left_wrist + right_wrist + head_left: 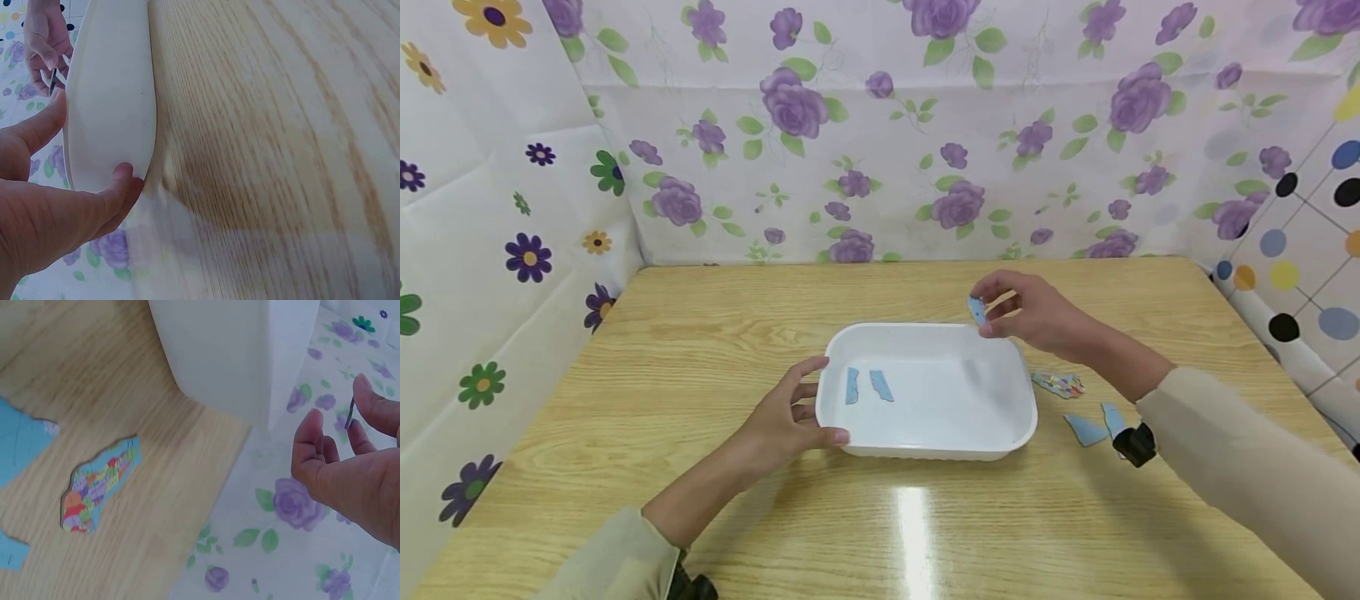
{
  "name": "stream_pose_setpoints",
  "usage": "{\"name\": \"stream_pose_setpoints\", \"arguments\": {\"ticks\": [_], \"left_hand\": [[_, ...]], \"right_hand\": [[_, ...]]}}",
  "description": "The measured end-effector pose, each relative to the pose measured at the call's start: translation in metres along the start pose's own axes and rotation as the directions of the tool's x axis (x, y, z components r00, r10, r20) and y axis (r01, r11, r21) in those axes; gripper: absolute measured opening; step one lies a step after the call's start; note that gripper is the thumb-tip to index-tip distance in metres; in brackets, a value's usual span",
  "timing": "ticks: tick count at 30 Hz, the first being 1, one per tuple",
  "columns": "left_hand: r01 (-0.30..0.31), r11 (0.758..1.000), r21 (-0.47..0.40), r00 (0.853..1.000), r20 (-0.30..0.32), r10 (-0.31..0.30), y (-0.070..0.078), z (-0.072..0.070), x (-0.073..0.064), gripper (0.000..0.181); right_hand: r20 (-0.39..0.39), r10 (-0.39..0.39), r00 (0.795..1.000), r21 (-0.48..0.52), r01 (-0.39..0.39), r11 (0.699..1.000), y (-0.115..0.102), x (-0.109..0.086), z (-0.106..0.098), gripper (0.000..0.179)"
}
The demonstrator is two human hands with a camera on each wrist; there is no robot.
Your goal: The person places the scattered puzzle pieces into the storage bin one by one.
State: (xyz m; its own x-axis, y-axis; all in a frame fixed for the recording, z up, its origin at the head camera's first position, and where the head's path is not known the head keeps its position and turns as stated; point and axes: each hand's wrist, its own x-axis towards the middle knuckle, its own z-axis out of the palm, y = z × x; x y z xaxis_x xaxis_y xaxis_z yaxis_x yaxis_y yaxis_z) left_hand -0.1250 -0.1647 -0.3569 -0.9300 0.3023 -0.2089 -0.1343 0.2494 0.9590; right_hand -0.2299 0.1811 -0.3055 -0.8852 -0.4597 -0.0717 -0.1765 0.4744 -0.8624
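Observation:
A white plastic tub point(928, 417) sits on the wooden table. Its left end is in the grip of my left hand point(786, 417), thumb at the near rim and fingers along the outer wall. Two narrow blue pieces point(852, 386) lie inside it, toward the left. Above the tub's far right corner, my right hand point(1037, 312) pinches a small blue puzzle piece point(977, 310) between thumb and fingers. In the right wrist view that puzzle piece point(350, 415) shows edge-on as a thin dark strip, so its face is hidden there.
Right of the tub lies a multicoloured map puzzle piece point(1060, 384). Nearer me are a blue triangular piece point(1085, 431) and another blue piece point(1112, 415), partly covered by the right wrist camera point(1135, 445). Flowered sheets point(880, 167) hang behind the table.

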Motion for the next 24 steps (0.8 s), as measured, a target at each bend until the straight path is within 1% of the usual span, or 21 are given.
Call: {"name": "stream_pose_setpoints", "arguments": {"ticks": [4, 8, 13, 16, 20, 24], "left_hand": [[0.003, 1.000, -0.005, 1.000, -0.001, -0.003, 0.000, 0.000, 0.000, 0.101], [0.013, 1.000, -0.012, 1.000, -0.011, -0.013, 0.000, 0.001, 0.001, 0.101], [0.000, 1.000, -0.015, 1.000, -0.002, 0.000, 0.000, 0.000, 0.000, 0.101], [-0.006, 1.000, -0.017, 1.000, 0.006, 0.006, 0.001, -0.001, 0.000, 0.101], [-0.006, 1.000, -0.016, 1.000, 0.006, 0.006, 0.000, 0.000, 0.000, 0.101], [0.000, 1.000, -0.014, 1.000, -0.001, 0.000, 0.000, 0.000, 0.000, 0.101]], "right_hand": [[0.024, 0.004, 1.000, -0.010, -0.003, 1.000, -0.001, 0.004, 0.012, 0.038], [0.032, 0.018, 0.999, -0.026, -0.017, 1.000, -0.004, 0.006, 0.023, 0.040], [0.056, 0.032, 0.998, -0.045, -0.029, 0.999, -0.006, 0.009, 0.035, 0.039], [0.075, 0.016, 0.997, -0.062, -0.011, 0.998, -0.008, 0.011, 0.042, 0.039], [0.085, -0.011, 0.996, -0.111, 0.021, 0.994, -0.012, 0.014, 0.051, 0.040], [0.094, -0.009, 0.996, -0.172, 0.025, 0.985, -0.016, 0.016, 0.063, 0.042]]}}
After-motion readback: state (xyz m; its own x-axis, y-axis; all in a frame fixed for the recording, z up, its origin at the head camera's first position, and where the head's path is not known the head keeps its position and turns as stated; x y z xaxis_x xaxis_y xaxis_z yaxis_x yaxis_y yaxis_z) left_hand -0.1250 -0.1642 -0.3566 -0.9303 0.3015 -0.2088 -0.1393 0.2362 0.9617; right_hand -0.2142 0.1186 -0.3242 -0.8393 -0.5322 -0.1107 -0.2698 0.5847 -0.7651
